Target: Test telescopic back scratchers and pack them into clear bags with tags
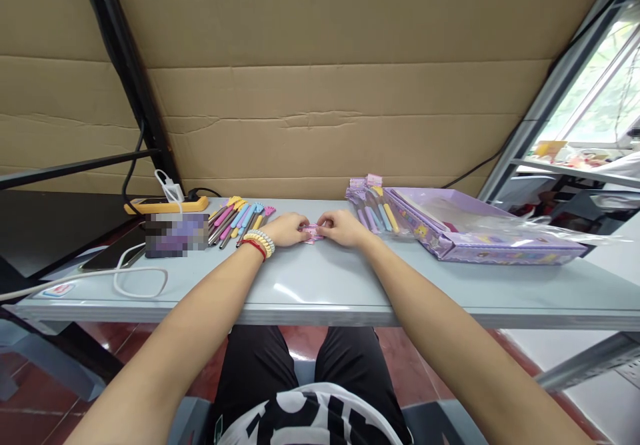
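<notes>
My left hand (287, 229), with beaded bracelets and a red cord at the wrist, pinches the left end of a small pink printed card (313, 233). At the card's other end, the fingers of my right hand (343, 227) are closed on it. The card lies at the tabletop, partly hidden by my fingertips. Just left of my left hand lies a pile of slim sticks (235, 221) with pink, yellow, blue and purple ends and metallic shafts. Beyond my right hand are clear packets (379, 210) with pink printed tops, holding similar coloured pieces.
A purple printed box (505, 250) with clear plastic film stands on the grey table (320, 285) at right. To the left are a yellow power strip (165, 204), a white charging cable (143, 270) and a dark flat device (113, 252). Cardboard (340, 92) walls the back.
</notes>
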A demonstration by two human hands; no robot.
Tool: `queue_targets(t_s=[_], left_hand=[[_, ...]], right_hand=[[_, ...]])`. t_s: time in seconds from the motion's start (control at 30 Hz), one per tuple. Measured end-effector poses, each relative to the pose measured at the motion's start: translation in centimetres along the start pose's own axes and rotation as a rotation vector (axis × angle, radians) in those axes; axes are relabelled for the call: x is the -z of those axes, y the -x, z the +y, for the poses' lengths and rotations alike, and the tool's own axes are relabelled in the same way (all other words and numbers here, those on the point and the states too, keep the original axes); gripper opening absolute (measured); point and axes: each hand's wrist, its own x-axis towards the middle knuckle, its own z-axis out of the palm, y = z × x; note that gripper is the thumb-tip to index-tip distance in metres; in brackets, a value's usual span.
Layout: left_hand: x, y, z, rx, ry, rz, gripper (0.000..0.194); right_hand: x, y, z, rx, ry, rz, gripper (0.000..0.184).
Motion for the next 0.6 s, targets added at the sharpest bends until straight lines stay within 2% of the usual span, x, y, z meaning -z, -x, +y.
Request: queue_targets(t_s=[0.4, 0.5, 0.6], left_hand=[[0.1, 0.1, 0.1, 0.005, 0.008, 0.034, 0.037], [0.5, 0.1, -0.1, 0.105, -0.013, 0.137, 0.035], [1.8, 0.5, -0.8, 0.323, -0.106, 0.275, 0.033]], right_hand=[[0.0, 0.1, -0.1, 0.012, 0.043, -0.047, 0.022], [0.1, 0.1, -0.2, 0.0, 0.048, -0.041, 0.021], [0.1, 0.1, -0.2, -0.004, 0.051, -0.043, 0.021]])
